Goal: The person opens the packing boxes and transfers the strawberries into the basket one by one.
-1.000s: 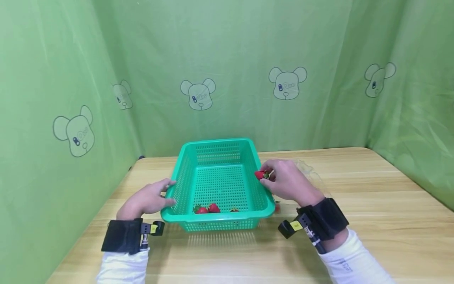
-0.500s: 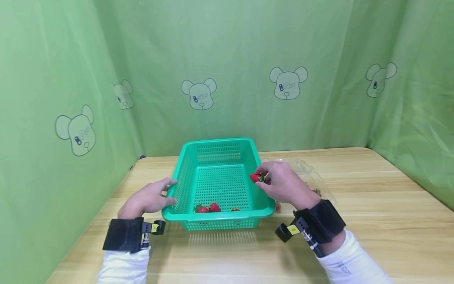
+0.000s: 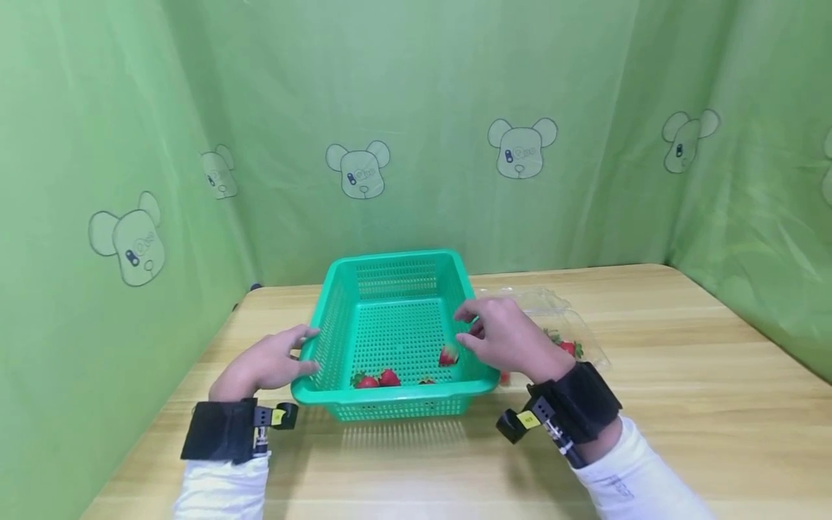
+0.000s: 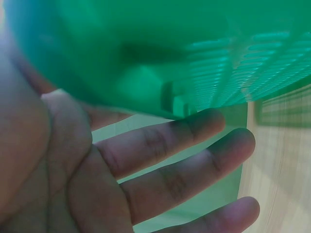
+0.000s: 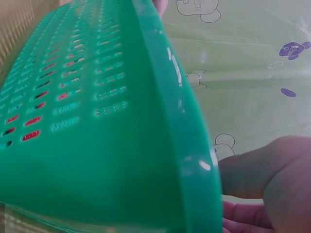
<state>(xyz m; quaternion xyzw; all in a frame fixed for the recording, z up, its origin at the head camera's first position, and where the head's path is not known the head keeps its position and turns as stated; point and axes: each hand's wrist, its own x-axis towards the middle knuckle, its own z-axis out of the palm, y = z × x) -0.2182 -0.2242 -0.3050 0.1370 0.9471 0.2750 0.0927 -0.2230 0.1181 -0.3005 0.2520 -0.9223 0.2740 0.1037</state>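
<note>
Red, rounded strawberry (image 3: 448, 357): I'm judging it light, bruisable, best pinched mid-body. Right hand (image 3: 503, 334): holding nothing. Left hand (image 3: 268, 363): resting, unclenched, on green rectangular plastic basket (image 3: 390, 396).

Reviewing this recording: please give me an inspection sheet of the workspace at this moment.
Surface: pale wood-grain table.
Job's things: green basket with four strawberries visible inside, one mostly hidden by the front rim, another blurred near the right wall; whether that one touches the basket floor cannot be told. Clear container to its right, also with strawberries, partly hidden.
Clutter: small dark object at the table's back left corner, unidentifiable.
Grippers: left grip touches the basket's left rim; right grip is at the right rim, holding nothing.
Cables: nothing seen.
Surroundings: green curtain behind and on both sides, printed with cartoon animal heads.
</note>
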